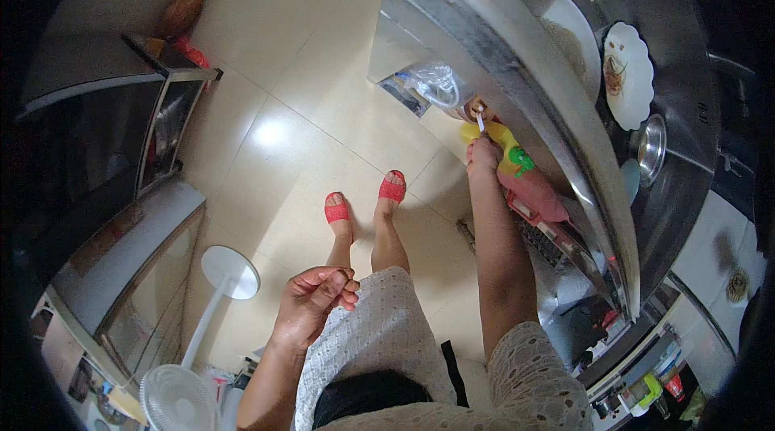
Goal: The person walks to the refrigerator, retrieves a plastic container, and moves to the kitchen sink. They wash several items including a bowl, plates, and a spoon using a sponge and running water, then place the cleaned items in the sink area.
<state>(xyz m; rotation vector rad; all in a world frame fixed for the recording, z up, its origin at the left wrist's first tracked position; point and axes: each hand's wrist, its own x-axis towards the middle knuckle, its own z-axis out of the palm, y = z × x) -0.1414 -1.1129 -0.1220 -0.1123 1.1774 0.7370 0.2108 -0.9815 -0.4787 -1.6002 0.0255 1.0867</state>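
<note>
My right hand (482, 154) reaches down beside the steel counter, closed around a slim white handle (481, 120). The handle's far end meets an open container with brown contents (475, 108), below the counter's edge. Just past my fingers is a yellow bottle (499, 135) with a green pump top (521, 161). My left hand (318, 301) is raised in front of my lap, thumb and fingertips pressed together. Whether something tiny is pinched there is too small to tell.
The steel counter (678, 110) on the right bears a scalloped white plate (634, 92) with brownish scraps and a metal bowl (652, 151). A clear plastic bag (433, 81) sits under its edge. At lower left stands a white fan (180, 399), near a cabinet (139, 243).
</note>
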